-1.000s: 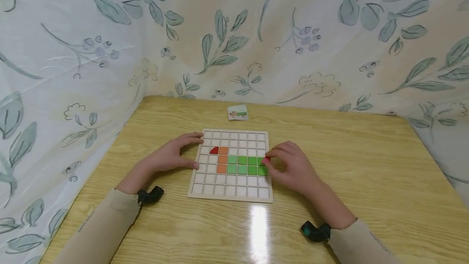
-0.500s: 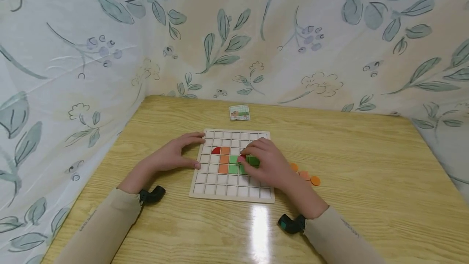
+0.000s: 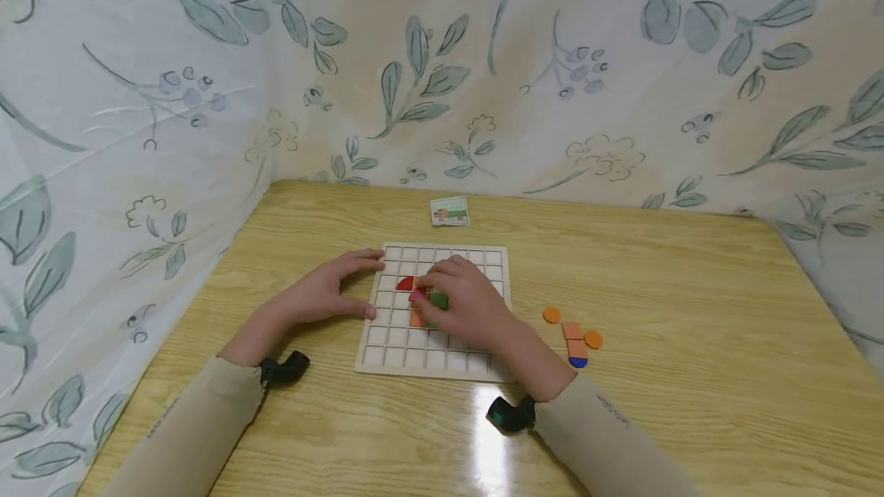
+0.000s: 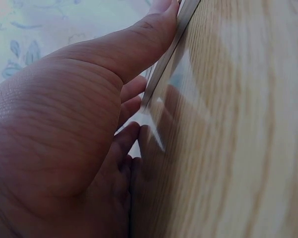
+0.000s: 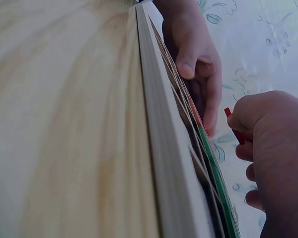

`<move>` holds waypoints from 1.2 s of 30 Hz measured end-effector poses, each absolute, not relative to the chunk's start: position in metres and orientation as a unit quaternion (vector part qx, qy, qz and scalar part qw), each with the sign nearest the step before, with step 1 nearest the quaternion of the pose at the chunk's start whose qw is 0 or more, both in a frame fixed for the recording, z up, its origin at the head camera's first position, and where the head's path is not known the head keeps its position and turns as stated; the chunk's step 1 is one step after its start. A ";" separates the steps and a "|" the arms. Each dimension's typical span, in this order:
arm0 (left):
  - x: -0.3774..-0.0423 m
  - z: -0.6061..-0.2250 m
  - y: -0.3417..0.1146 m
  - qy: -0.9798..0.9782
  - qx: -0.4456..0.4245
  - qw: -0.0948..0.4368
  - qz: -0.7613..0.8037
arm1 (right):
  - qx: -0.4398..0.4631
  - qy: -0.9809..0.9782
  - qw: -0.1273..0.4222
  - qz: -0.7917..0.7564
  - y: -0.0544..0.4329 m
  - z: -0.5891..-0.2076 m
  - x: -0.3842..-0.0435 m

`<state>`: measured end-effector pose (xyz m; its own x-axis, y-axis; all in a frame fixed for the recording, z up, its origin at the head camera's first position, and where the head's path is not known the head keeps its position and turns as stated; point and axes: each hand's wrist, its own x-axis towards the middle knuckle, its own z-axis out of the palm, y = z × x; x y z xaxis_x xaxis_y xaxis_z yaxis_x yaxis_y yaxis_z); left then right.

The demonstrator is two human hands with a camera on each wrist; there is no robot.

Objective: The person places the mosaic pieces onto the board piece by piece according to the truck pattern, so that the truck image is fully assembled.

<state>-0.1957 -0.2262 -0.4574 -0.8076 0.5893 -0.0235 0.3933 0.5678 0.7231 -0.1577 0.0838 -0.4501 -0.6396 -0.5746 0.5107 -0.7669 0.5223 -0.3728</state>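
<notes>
A wooden grid board (image 3: 390, 368) lies on the table. My left hand (image 3: 314, 294) rests against its left edge, thumb and fingers spread apart along it. Between thumb and fingers of my right hand (image 3: 463, 305) is a small flat red tile (image 5: 234, 127), pinched above the board. In the head view this tile overlaps the grid just below a red quarter-circle tile (image 3: 406, 283) that sits in a cell. Orange square tiles (image 3: 417, 318) stand in a column beside it. A green tile (image 3: 438, 300) shows at the right hand's fingers, which hide other green tiles.
To the right of the board lie orange discs (image 3: 552, 315), orange squares (image 3: 572, 330) and a blue half-round piece (image 3: 578, 363). Behind the board is a small picture card (image 3: 450, 212). A leaf-patterned cloth (image 3: 442, 98) hangs at the back of the table.
My right hand has moved left across the board with the red tile, from its right edge to the orange column. The loose pieces at right have come into view. The left hand stays put.
</notes>
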 end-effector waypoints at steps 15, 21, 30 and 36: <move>-0.193 -0.459 -0.229 0.874 0.291 0.122 0.370 | 0.370 -0.885 0.134 0.250 0.035 -0.450 -0.158; -0.193 -0.460 -0.229 0.870 0.297 0.123 0.374 | 0.374 -0.892 0.126 0.221 0.027 -0.451 -0.157; -0.194 -0.461 -0.228 0.868 0.298 0.125 0.378 | 0.367 -0.900 0.113 0.205 0.027 -0.455 -0.158; -0.193 -0.460 -0.228 0.870 0.294 0.123 0.376 | 0.360 -0.905 0.103 0.199 0.027 -0.456 -0.158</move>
